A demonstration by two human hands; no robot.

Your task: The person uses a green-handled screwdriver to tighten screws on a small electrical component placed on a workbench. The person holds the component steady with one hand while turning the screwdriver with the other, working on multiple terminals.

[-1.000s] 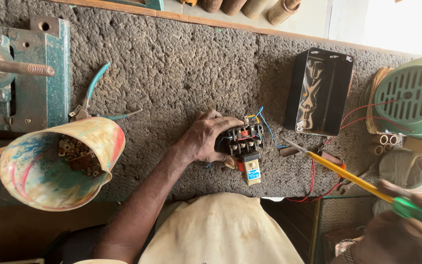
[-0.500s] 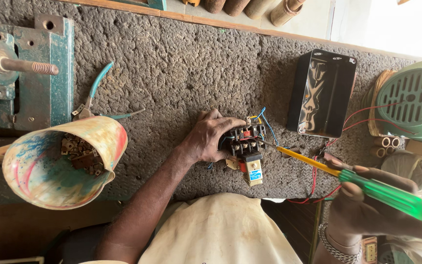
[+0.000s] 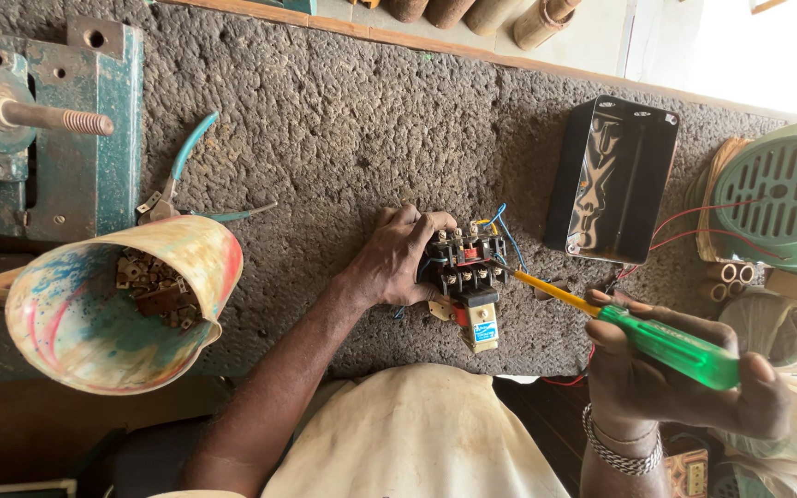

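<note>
Two hands work on a small black electric switch block on a rough grey bench.

The left hand (image 3: 397, 258) is wrapped tight around the black switch block (image 3: 466, 265), which sits in the middle of the bumpy, stone-like bench (image 3: 343, 120). A little square label (image 3: 485, 333), blue and white, sits on the pale part at the block's near end. The right hand (image 3: 684, 383) is closed around a screwdriver (image 3: 638, 334) with a see-through green handle and a yellow shaft; its tip touches the block's right side. A shiny black box (image 3: 612, 180) stands just behind. A round green grille (image 3: 791, 189) is at the right. A paint-smeared cup (image 3: 108, 318) holds small metal bits. Teal pliers (image 3: 177, 180) lie near a green metal machine (image 3: 57, 138).
</note>
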